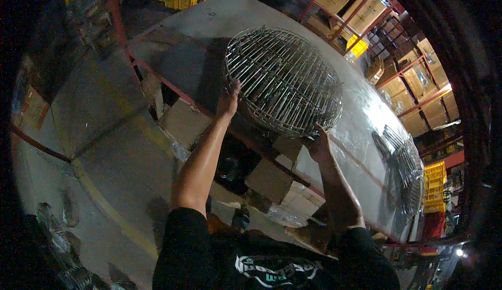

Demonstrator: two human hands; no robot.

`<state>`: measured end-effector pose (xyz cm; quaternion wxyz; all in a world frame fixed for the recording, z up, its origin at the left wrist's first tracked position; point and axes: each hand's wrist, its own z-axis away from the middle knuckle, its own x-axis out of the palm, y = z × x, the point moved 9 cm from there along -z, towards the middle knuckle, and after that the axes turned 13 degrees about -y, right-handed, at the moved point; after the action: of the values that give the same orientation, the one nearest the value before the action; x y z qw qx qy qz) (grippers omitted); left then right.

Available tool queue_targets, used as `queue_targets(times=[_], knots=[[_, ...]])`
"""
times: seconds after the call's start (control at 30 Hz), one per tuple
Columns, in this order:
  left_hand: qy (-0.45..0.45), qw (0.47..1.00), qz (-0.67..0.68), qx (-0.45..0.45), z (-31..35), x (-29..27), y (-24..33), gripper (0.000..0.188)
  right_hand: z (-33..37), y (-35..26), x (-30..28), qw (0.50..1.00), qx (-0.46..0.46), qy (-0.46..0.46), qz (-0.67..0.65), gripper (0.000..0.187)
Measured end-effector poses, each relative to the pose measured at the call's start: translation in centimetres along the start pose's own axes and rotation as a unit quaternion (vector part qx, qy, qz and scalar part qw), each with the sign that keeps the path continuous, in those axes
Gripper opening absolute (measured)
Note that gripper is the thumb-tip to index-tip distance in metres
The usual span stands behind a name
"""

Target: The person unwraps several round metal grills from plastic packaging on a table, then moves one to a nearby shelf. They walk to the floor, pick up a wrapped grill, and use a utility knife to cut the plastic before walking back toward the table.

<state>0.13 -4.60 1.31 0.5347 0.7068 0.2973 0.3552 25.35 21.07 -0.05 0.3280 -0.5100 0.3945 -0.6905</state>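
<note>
Between my hands is a stack of round metal wire grates (282, 78), with several layers of thin parallel bars showing through one another. My left hand (228, 100) grips its left rim, the thumb lying up against the outer wire. At the near right rim my right hand (321, 146) holds on, fingers mostly hidden under the edge. The stack is over the near part of a grey sheet-topped table (209, 15); whether its underside touches the surface I cannot tell.
More wire grates (402, 169) lie in an overlapping pile at the table's right end, beside a yellow crate (435, 185). Cardboard boxes (272, 180) sit beneath the near red edge. Racks of cartons (408, 83) stand beyond on the right; yellow bins (188, 0) are at the back.
</note>
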Motion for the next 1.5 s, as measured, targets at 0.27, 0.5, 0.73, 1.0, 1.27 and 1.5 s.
queue_targets(times=[0.27,0.5,0.73,1.0,1.27,1.5], knots=[[0.098,0.978,-0.176,0.063,5.1,1.1,5.3,0.078,-0.4,0.5,0.4,0.999,0.027,-0.038,-0.007,0.045],[0.116,0.879,-0.46,0.05,15.5,0.7,5.3,0.07,2.0,0.3,1.1,0.998,0.045,-0.045,-0.03,0.059],[0.114,0.781,-0.601,0.121,27.4,0.3,8.2,0.068,-0.2,-0.8,-0.3,0.997,-0.017,-0.055,0.048,0.043],[0.066,0.863,-0.485,0.127,41.0,8.2,7.5,0.067,1.9,-2.7,-0.7,0.959,-0.122,-0.122,0.225,0.042],[0.078,0.828,-0.502,0.237,47.8,14.4,8.0,0.068,1.8,-2.5,-0.2,0.986,-0.069,-0.153,-0.02,0.037],[0.078,0.85,-0.496,0.16,50.8,18.3,5.9,0.07,1.8,-3.3,-0.8,0.996,-0.064,-0.058,0.016,0.035]])
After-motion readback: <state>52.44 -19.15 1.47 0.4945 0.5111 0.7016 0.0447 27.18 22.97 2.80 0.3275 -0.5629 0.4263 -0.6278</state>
